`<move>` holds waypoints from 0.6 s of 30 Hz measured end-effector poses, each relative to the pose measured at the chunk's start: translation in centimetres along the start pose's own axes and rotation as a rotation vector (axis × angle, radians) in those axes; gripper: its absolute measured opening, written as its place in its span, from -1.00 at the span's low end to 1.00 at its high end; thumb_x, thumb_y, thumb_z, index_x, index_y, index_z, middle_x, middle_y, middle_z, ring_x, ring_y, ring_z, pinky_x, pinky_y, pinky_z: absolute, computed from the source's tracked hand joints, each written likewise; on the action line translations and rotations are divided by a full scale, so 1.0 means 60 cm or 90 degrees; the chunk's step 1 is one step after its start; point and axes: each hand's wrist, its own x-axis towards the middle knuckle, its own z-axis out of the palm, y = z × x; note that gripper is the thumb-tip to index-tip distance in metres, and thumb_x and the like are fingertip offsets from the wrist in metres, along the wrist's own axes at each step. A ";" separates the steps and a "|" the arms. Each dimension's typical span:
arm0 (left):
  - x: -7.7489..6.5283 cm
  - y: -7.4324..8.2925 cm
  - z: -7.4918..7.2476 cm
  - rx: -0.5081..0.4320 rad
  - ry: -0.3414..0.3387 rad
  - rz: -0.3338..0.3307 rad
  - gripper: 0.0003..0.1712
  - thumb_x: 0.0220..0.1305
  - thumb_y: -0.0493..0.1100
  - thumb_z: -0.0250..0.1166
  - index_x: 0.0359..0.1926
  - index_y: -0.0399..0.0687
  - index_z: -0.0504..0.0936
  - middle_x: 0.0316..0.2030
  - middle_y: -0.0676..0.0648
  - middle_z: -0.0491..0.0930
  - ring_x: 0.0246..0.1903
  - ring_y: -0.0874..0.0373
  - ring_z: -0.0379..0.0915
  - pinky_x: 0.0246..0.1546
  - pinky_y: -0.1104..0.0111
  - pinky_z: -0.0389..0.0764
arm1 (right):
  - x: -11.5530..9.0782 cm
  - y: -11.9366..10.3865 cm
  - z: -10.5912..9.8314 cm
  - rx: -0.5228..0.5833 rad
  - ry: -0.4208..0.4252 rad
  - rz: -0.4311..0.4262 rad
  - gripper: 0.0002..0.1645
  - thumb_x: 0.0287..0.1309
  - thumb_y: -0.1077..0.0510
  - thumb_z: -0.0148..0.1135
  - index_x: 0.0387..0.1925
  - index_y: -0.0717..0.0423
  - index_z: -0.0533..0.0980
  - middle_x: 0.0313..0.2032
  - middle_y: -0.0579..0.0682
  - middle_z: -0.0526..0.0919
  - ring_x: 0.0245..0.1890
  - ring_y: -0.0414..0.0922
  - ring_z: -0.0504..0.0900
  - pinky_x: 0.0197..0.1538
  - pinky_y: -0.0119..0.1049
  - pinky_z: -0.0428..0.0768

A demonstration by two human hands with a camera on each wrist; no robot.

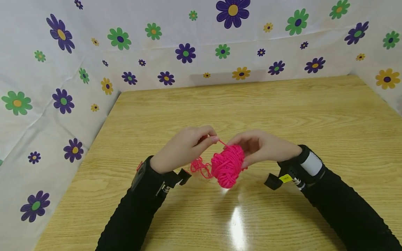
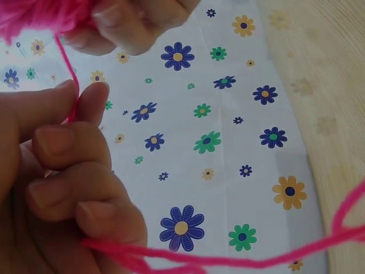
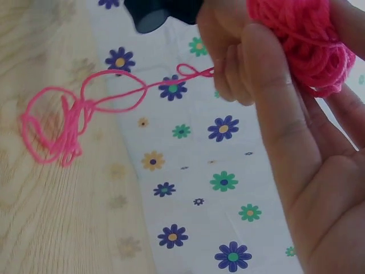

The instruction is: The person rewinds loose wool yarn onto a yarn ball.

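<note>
A bright pink ball of yarn (image 1: 228, 166) is held above the table by my right hand (image 1: 262, 145), thumb on the near side and fingers behind it. My left hand (image 1: 191, 143) pinches a strand of yarn (image 1: 223, 143) that runs to the top of the ball. In the left wrist view, the strand (image 2: 69, 68) passes between thumb and forefinger, while the other fingers curl over more yarn (image 2: 228, 261) that trails out below. A loose tangle of yarn (image 3: 71, 125) lies on the table, linked to the left hand by looped strands.
The wooden table (image 1: 251, 111) spreads around both hands, with a glare patch near its front. A white cloth (image 1: 207, 31) printed with flowers stands behind it and along the sides. Both wrists wear black straps with small cameras (image 1: 274, 181).
</note>
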 end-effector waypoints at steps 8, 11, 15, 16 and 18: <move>0.004 -0.003 0.002 -0.001 0.001 -0.011 -0.82 0.36 -0.14 0.05 -0.26 -0.11 0.55 -0.60 0.06 0.35 -0.64 0.26 0.16 -0.54 0.44 0.28 | -0.004 -0.008 -0.004 0.105 0.100 -0.085 -0.57 0.11 0.33 0.19 0.03 -0.02 0.47 -0.16 -0.10 0.59 -0.24 -0.22 0.58 -0.24 -0.37 0.59; 0.005 -0.004 0.004 0.001 -0.003 -0.006 -0.82 0.35 -0.16 0.05 -0.24 -0.13 0.56 -0.60 0.06 0.33 -0.64 0.27 0.16 -0.54 0.44 0.28 | -0.004 -0.009 -0.005 0.146 0.158 -0.112 -0.60 0.13 0.34 0.17 0.02 0.03 0.47 -0.19 -0.08 0.59 -0.25 -0.22 0.57 -0.21 -0.41 0.58; 0.007 -0.005 0.009 0.009 -0.012 0.000 -0.82 0.34 -0.16 0.08 -0.25 -0.15 0.56 -0.61 0.06 0.33 -0.66 0.27 0.14 -0.55 0.44 0.27 | -0.002 -0.012 -0.003 0.163 0.243 -0.137 -0.63 0.16 0.34 0.14 0.01 0.06 0.47 -0.21 -0.06 0.59 -0.25 -0.20 0.58 -0.16 -0.39 0.57; 0.007 -0.005 0.010 0.012 -0.015 0.001 -0.82 0.33 -0.15 0.08 -0.25 -0.15 0.56 -0.60 0.06 0.35 -0.66 0.27 0.13 -0.54 0.44 0.28 | -0.001 -0.013 -0.002 0.159 0.268 -0.138 -0.64 0.16 0.34 0.14 0.01 0.05 0.48 -0.21 -0.05 0.59 -0.25 -0.20 0.57 -0.16 -0.40 0.56; 0.008 -0.006 0.013 0.021 -0.018 0.005 -0.82 0.33 -0.15 0.08 -0.25 -0.15 0.57 -0.55 0.06 0.43 -0.64 0.27 0.15 -0.51 0.45 0.32 | 0.000 -0.015 -0.001 0.156 0.321 -0.136 -0.65 0.16 0.32 0.15 -0.01 0.04 0.48 -0.22 -0.05 0.58 -0.25 -0.19 0.57 -0.15 -0.40 0.56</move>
